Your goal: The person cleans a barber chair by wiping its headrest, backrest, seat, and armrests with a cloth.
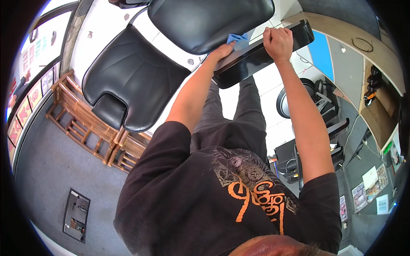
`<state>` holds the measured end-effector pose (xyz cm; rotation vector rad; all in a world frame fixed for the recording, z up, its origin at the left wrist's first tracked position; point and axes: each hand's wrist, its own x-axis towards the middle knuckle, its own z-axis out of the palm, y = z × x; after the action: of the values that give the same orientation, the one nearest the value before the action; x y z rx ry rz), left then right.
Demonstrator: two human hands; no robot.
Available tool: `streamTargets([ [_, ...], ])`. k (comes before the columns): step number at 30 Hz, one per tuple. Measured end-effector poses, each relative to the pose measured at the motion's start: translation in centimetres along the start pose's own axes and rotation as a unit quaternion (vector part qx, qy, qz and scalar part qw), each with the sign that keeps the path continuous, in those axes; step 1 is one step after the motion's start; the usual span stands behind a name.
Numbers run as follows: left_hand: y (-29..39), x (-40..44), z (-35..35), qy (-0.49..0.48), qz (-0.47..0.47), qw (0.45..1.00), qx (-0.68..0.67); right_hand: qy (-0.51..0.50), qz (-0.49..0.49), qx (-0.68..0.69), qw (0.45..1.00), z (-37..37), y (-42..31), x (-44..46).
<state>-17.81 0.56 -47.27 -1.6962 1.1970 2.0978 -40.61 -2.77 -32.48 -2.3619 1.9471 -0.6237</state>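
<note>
A black salon chair fills the upper part of the head view, with a padded seat (209, 23) and a wide creased backrest (132, 70). Its long black armrest (262, 53) runs slantwise just in front of my legs. My left hand (223, 51) holds a blue cloth (238, 39) against the armrest's inner side, near the seat; its fingers are partly hidden. Further along, my right hand (279, 44) is closed over the top of the armrest, with its fingers bent round the far edge.
A bamboo bench (85, 121) stands left of the chair, near a glass front. To the right are a round black base (294, 98), another black chair (337, 126) and a curved wooden counter (346, 32). A framed panel (77, 215) is at lower left.
</note>
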Motion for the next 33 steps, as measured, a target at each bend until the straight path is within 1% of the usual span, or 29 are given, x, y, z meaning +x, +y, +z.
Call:
streamTargets([
  [4,-2.6,-1.4,-0.8,0.004,-0.064,0.997,-0.037,-0.004,-0.004,-0.012,1.0,0.1,0.0,0.0],
  [7,-4.5,-3.5,-0.9,0.033,-0.067,0.996,-0.051,0.004,-0.006,-0.013,1.0,0.0,0.0,0.0],
  [8,-5.0,-3.8,-1.4,0.018,-0.08,0.996,-0.036,0.006,-0.008,-0.014,1.0,0.1,0.0,0.1],
  [11,-5.9,-6.7,-1.8,0.028,-0.108,0.991,-0.077,0.018,-0.005,-0.004,1.0,0.3,0.1,-0.1],
  [13,-6.8,-8.6,-1.7,0.059,-0.103,0.986,-0.114,0.023,-0.003,-0.003,1.0,0.3,0.1,-0.1],
  [15,-9.8,-9.5,-1.0,0.094,-0.108,0.976,-0.164,0.019,-0.003,-0.008,1.0,0.2,0.0,-0.1],
  [16,-11.3,-11.2,0.0,0.1,-0.119,0.937,-0.314,0.018,0.0,-0.005,1.0,0.2,-0.1,-0.1],
  [17,-12.4,-13.3,0.7,0.103,-0.126,0.876,-0.454,0.019,0.004,-0.001,1.0,0.2,-0.2,-0.1],
  [19,-13.4,-16.1,0.2,0.169,-0.158,0.919,-0.319,0.014,0.01,-0.002,1.0,0.1,0.0,0.1],
  [20,-13.7,-17.6,0.4,0.2,-0.175,0.931,-0.248,0.008,0.013,-0.003,1.0,0.1,0.0,0.0],
  [22,-12.3,-20.0,2.2,0.31,-0.061,0.921,-0.23,0.001,0.015,-0.002,1.0,0.0,-0.2,-0.4],
  [23,-11.0,-20.7,2.3,0.364,-0.001,0.905,-0.219,0.004,0.013,-0.002,1.0,0.2,-0.1,-0.3],
  [24,-10.3,-21.2,1.9,0.316,0.006,0.932,-0.177,0.008,0.011,-0.003,1.0,0.3,0.0,-0.2],
  [25,-9.5,-20.4,2.0,0.335,0.097,0.926,-0.148,0.008,0.009,-0.005,1.0,0.4,0.1,-0.1],
  [26,-8.3,-19.6,1.8,0.315,0.112,0.933,-0.131,0.008,0.006,-0.008,1.0,0.3,0.1,-0.1],
  [28,-5.0,-17.0,0.6,0.245,0.12,0.96,-0.059,0.011,0.003,-0.01,1.0,0.4,0.1,-0.1],
  [29,-3.1,-15.3,-0.2,0.196,0.112,0.974,-0.004,0.014,0.002,-0.009,1.0,0.4,0.1,-0.1],
  [31,0.3,-11.5,-0.7,0.081,0.128,0.988,0.012,0.013,-0.001,-0.01,1.0,0.2,0.0,-0.2],
  [33,2.8,-8.4,-0.5,0.011,0.083,0.996,0.027,0.01,-0.004,-0.011,1.0,0.2,0.1,-0.1],
])
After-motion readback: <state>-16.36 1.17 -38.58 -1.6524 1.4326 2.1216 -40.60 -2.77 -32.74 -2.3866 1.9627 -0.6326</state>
